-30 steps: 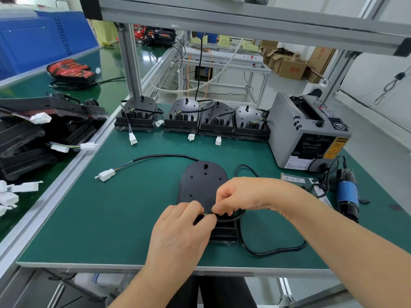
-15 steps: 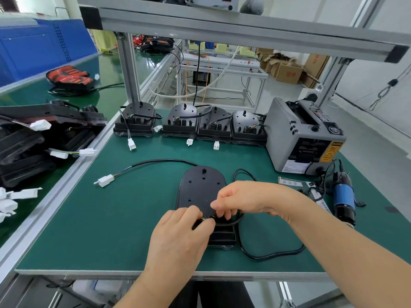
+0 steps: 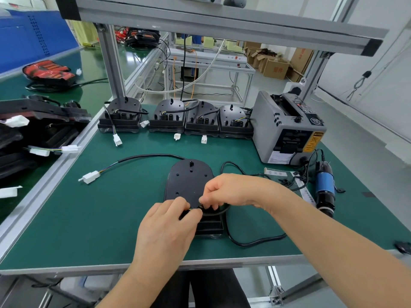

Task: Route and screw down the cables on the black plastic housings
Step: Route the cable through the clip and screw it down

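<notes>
Hardly moved since a second ago: both hands still at the same spot, with only a slight shuffle of the fingertips. Left hand [image 3: 169, 230] curled over the near end of the housing [image 3: 189, 181], thumb and forefinger pinching the cable [image 3: 255, 242] right by a glimpse of yellow wire. Right hand [image 3: 235, 191] in from the right, fingers bent, pinching the same cable just beside the left fingertips. Housing flat on the green mat [image 3: 100, 218], near the front edge, rounded end far. From the pinch, cable looping near and right across the mat, then away under the right forearm. Another black stretch from the housing's far end, curving left to a white connector [image 3: 90, 176]; cannot tell whether one cable or two. Far housings [image 3: 175, 117] four in a row, each with a cable across it, and right of them a grey dispenser [image 3: 287, 127]. Blue screwdriver [image 3: 324, 187] lying on the mat at the right, untouched.
</notes>
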`<state>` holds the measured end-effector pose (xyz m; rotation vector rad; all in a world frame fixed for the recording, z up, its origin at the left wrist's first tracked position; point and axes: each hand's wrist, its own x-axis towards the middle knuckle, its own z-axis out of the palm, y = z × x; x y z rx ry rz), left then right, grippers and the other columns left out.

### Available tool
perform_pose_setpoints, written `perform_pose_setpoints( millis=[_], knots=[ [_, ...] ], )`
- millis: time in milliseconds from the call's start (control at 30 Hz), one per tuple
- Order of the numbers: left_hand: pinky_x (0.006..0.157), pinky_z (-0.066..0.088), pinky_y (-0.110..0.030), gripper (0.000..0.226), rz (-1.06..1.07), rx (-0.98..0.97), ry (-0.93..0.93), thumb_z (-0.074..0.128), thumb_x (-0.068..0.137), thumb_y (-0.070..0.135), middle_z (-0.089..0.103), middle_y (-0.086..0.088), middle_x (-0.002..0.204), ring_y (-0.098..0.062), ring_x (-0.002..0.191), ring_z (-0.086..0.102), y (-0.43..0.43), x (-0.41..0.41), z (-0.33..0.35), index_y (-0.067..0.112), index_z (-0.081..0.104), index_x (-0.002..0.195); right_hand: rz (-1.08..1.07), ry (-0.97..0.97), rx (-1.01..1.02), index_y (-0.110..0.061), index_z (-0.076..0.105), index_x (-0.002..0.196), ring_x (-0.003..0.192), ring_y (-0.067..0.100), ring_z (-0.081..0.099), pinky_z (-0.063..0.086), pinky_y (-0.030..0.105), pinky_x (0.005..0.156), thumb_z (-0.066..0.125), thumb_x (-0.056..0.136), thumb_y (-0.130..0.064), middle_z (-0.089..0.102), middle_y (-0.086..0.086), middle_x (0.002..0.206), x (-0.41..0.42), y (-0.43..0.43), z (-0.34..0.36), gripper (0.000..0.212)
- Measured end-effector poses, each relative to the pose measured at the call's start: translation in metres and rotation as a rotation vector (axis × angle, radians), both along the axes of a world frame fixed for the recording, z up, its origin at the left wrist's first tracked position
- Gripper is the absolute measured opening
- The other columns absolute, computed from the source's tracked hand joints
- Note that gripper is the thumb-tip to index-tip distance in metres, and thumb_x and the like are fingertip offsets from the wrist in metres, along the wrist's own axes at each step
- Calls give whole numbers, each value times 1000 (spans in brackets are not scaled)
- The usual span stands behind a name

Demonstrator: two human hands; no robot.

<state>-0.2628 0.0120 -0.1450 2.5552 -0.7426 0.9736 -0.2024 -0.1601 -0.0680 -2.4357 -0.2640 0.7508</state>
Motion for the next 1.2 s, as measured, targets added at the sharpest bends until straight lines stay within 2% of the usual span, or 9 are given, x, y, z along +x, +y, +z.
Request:
perform_pose_setpoints(
  millis=[167, 267, 400, 533, 700, 900, 1033, 1133, 1200],
  knots=[
    [56, 44, -33, 8, -6, -8, -10, 64, 78, 10, 56, -1, 72, -22, 61, 54, -1, -1, 0, 17, 68, 75, -82, -68, 108, -28, 64, 75, 71, 2, 57, 42, 19, 67, 58, 91, -41, 65, -13, 74, -6, -7, -1, 22],
    [55, 44, -33, 9, -3, -17, -8, 67, 78, 8, 56, -1, 72, -22, 61, 55, -1, -2, 2, 16, 68, 74, -238, -261, 119, -26, 64, 75, 71, 6, 61, 46, 24, 63, 60, 87, -44, 67, -10, 75, -10, -36, 6, 22],
    [53, 44, -33, 18, -8, -6, 20, 79, 67, 3, 56, -2, 71, -22, 59, 55, -1, -3, 5, 15, 68, 73, -535, -626, -247, -13, 62, 76, 67, 19, 62, 41, 26, 55, 56, 89, -38, 60, -8, 68, -6, -115, 13, 29],
    [50, 45, -34, 19, -12, -9, 47, 81, 65, 3, 56, -2, 70, -22, 58, 55, -1, -3, 6, 14, 67, 71, -755, -394, -636, -11, 50, 74, 66, 27, 56, 46, 33, 65, 57, 87, -33, 54, 7, 67, 8, -194, -9, 27],
    [50, 47, -34, 19, -16, -13, 53, 82, 64, 4, 57, -2, 71, -22, 60, 58, -1, -4, 7, 15, 68, 72, -851, -186, -799, -4, 48, 114, 85, 30, 59, 50, 40, 88, 60, 81, -35, 57, 9, 88, 22, -227, -37, 47],
    [51, 47, -33, 20, -19, -6, 49, 82, 63, 5, 57, -2, 70, -21, 59, 56, -1, -3, 8, 16, 68, 71, -857, -44, -691, -10, 56, 107, 97, 35, 62, 52, 46, 89, 65, 79, -47, 59, 12, 110, 25, -227, -43, 47],
    [51, 46, -32, 20, -18, -14, 52, 82, 63, 5, 56, -1, 70, -20, 59, 56, -1, -3, 6, 16, 67, 71, -915, -49, -538, -4, 55, 88, 78, 33, 64, 59, 42, 72, 69, 80, -32, 61, 16, 90, 20, -222, -40, 32],
    [51, 46, -33, 21, -20, -15, 51, 83, 62, 5, 56, -1, 71, -20, 59, 55, -1, -3, 5, 16, 68, 72, -972, -51, -420, -5, 53, 83, 66, 30, 60, 51, 30, 54, 70, 79, -24, 59, 17, 82, 12, -219, -33, 26],
    [51, 46, -33, 21, -19, -15, 48, 83, 62, 5, 56, -1, 70, -20, 58, 55, 0, -3, 5, 16, 68, 72, -1006, -40, -304, -4, 52, 84, 65, 29, 58, 47, 28, 54, 71, 78, -24, 59, 17, 81, 5, -218, -25, 28]
  ],
)
